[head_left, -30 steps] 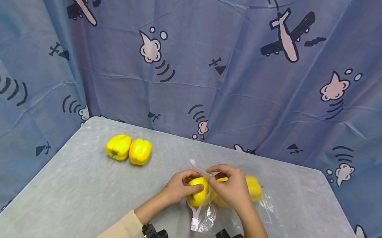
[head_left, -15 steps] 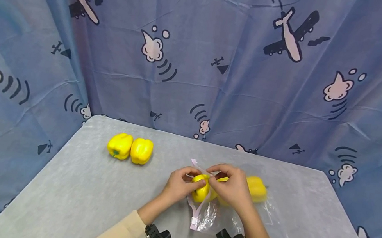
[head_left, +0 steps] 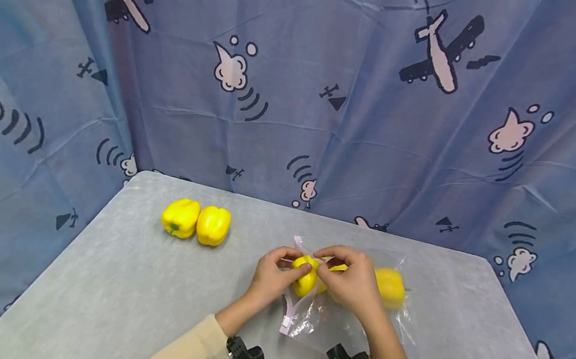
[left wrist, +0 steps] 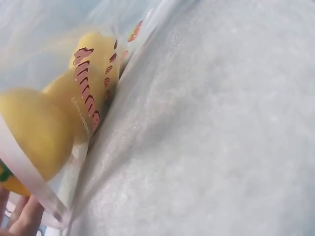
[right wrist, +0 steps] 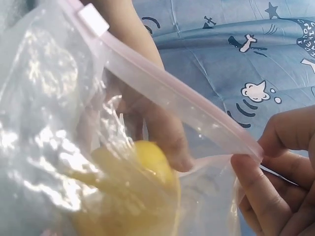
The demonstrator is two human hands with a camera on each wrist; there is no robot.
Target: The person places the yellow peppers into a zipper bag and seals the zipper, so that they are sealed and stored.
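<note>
A yellow bell pepper [head_left: 302, 286] sits at the mouth of a clear zip bag [head_left: 321, 328], partly inside the pink rim. My left hand [head_left: 271, 277] grips this pepper, thumb on its near side. With thumb and forefinger my right hand [head_left: 353, 279] pinches the bag's pink zip edge [right wrist: 197, 101], as the right wrist view shows closely. Deeper in the bag lies another yellow pepper [head_left: 389, 287]; more yellow shows behind my right hand, partly hidden. The left wrist view shows yellow peppers [left wrist: 39, 130] through the printed plastic. A white slider [right wrist: 93, 19] sits on the zip.
Two more yellow bell peppers [head_left: 180, 218] [head_left: 213, 225] lie side by side at the back left of the grey table [head_left: 95, 276]. A blue curtain [head_left: 277, 83] with printed planes hangs behind the table and at its sides.
My left hand has moved slightly right and away from me, taking the pepper farther into the bag. The pepper inside has shifted a little right. My right hand keeps its pinch.
</note>
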